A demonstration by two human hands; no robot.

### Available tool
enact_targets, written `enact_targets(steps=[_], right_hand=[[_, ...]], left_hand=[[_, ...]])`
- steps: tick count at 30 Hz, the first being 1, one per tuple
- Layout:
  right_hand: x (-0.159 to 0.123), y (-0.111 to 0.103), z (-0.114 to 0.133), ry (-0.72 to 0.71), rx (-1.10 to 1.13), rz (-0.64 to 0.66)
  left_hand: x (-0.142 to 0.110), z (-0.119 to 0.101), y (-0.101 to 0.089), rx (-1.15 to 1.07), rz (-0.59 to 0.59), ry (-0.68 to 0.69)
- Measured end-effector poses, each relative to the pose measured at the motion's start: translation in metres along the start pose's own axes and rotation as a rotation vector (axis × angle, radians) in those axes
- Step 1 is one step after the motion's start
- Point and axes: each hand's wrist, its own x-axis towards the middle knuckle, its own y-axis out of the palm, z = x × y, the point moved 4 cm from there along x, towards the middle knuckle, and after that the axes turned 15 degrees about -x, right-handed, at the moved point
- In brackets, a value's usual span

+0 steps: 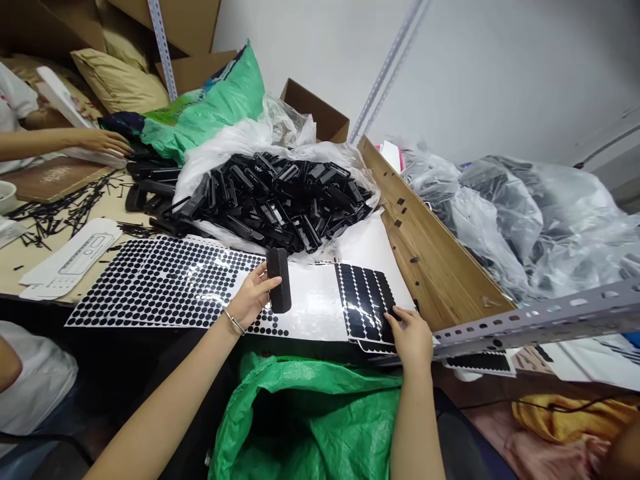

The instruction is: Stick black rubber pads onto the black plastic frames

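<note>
My left hand (253,293) is closed around a black plastic piece (279,280), oblong with rounded corners, held upright above the sticker sheets. At the right, my right hand (411,333) has its thumb and fingertips at the edge of a sheet of black wavy-edged stickers (367,300); whether it pinches one sticker I cannot make out. Beneath my left hand lies a white sheet of round black dot stickers (155,283). Beyond both hands, a clear plastic bag (200,167) lies spread around a heap of black plastic pieces (280,200).
An open green sack (310,413) stands below the table edge. Along the right runs a wooden board (430,247) beside a perforated metal rail (540,320). A co-worker's hand (103,141) reaches in at the left, near thin black strips (65,200) and white cards (75,257).
</note>
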Motion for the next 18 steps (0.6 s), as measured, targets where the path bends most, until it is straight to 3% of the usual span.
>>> enact_targets(steps=[13,18], right_hand=[[-0.006,-0.006,0.007,0.077,-0.050,-0.041],[-0.012,-0.006,0.003,0.040,-0.008,-0.052]], left_hand=[[-0.003,-0.001,-0.003,0.053,-0.071,0.015],[-0.001,-0.003,-0.006,0.072,-0.056,0.016]])
